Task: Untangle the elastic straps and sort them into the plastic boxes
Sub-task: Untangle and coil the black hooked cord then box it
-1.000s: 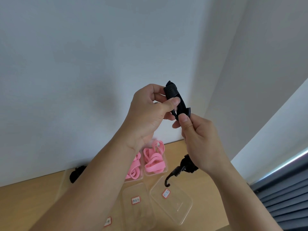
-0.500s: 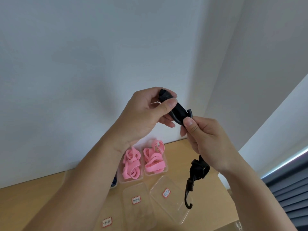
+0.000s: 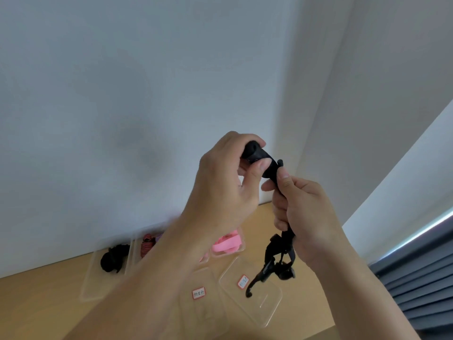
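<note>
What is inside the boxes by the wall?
A black strap bundle, a red-striped strap and pink straps. The left arm hides what lies between.

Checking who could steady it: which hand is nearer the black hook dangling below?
Right. The hook hangs just beneath the right hand, which grips the black strap above it; the left hand pinches the strap's upper end, higher up and farther away.
</note>
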Motion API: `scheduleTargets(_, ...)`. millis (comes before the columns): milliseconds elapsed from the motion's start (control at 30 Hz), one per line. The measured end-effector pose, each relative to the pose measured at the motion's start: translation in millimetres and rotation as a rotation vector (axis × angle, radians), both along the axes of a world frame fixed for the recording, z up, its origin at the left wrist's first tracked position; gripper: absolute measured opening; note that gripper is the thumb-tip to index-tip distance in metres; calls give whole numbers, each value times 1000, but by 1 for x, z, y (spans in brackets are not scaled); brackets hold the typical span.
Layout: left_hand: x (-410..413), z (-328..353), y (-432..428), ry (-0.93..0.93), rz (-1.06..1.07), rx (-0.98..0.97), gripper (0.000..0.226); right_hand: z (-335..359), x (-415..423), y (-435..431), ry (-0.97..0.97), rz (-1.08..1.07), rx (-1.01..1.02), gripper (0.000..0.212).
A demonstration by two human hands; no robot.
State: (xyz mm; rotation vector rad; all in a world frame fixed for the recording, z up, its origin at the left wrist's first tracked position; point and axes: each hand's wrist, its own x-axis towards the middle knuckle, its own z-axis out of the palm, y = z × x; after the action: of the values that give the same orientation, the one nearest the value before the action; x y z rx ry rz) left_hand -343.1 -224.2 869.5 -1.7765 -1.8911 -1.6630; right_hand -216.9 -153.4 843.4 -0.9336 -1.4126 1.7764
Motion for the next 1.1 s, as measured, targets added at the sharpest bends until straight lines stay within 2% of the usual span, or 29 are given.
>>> scheduleTargets(100, 13, -10, 0, 139, 56, 99, 17, 5, 3, -5, 26, -20, 0, 52)
scheduleTargets(200, 24, -22, 1, 231, 97, 142, 14, 13, 9, -11, 14, 3, 105, 63)
scheduleTargets(333, 32, -29, 1, 223, 146, 212, 20, 20, 18, -15, -51, 87, 322, 67)
scheduleTargets(433, 35, -32, -1, 212, 183, 255, 23, 24, 25, -9, -100, 157, 415, 77)
scheduleTargets(567, 34, -31, -3, 202, 212, 331, 34, 30, 32, -4, -181, 240, 561, 62)
scheduleTargets(667, 34, -27, -4, 225, 210, 351, 42, 30, 30, -6, -201, 217, 634, 65)
scheduleTargets(733, 35, -25, -5, 214, 181, 353, 42, 31, 29, -8, -206, 199, 657, 57)
scheduleTargets(800, 38, -25, -9, 142, 110, 314, 39, 32, 30, -8, -204, 193, 670, 48)
scheduleTargets(867, 43, -27, -15, 56, 40, 249, 46, 33, 31, -7, -184, 192, 664, 41)
scheduleTargets(933, 44, -29, -20, -101, -92, 187, 49, 33, 32, -3, -180, 195, 640, 39)
scheduleTargets(1033, 39, -28, -24, -376, -248, 145, 39, 32, 36, 3, -275, 243, 702, 40)
scheduleTargets(1100, 36, -27, -24, -460, -271, 131, 34, 32, 38, 4, -358, 276, 748, 41)
